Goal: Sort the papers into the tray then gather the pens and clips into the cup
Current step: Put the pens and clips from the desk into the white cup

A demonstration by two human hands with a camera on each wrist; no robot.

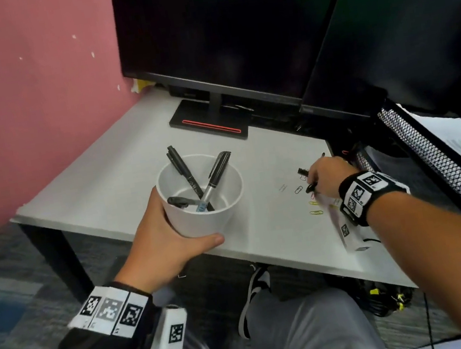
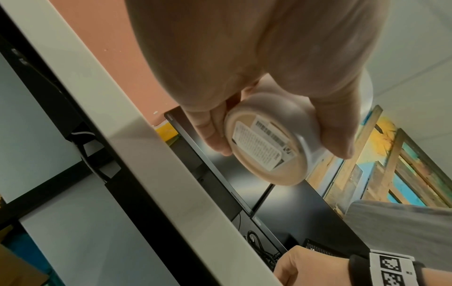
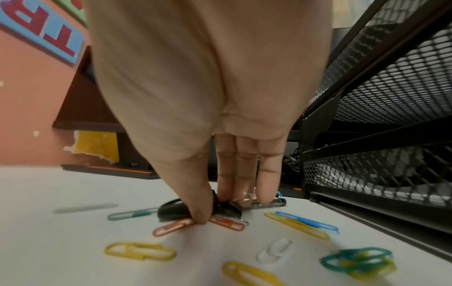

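The left hand (image 1: 161,239) is gripping the white cup (image 1: 200,192) holding three pens (image 1: 214,176); at three o'clock, the right hand (image 1: 328,172) is pinching a black binder clip (image 3: 227,208) among scattered paper clips (image 3: 140,251).

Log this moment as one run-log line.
stage: gathering clips | left hand: holds cup, pens inside | right hand: pinching black clip on desk | paper clips: loose
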